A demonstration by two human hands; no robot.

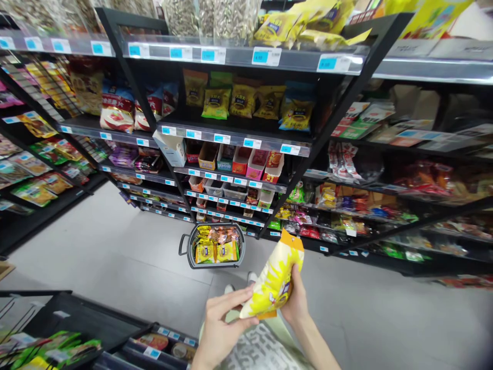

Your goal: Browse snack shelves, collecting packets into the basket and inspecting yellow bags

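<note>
A yellow and white snack bag (271, 280) with orange ends is held tilted in front of my body. My left hand (227, 321) pinches its lower left corner between thumb and fingers. Along the bag's right side, my right hand (296, 300) grips it, with part of the fingers hidden behind it. On the floor beyond my hands stands a grey basket (242, 246) with a handle at its left, filled with yellow bags and other small packets. Similar yellow bags (242, 100) stand on a shelf (231, 126) ahead.
Black shelving units with price tags run across the front. Small boxes (241, 160) sit on the lower shelves, and packets fill the right shelves. A dark display (88, 318) with packets stands at the lower left. Grey floor (127, 252) shows around the basket.
</note>
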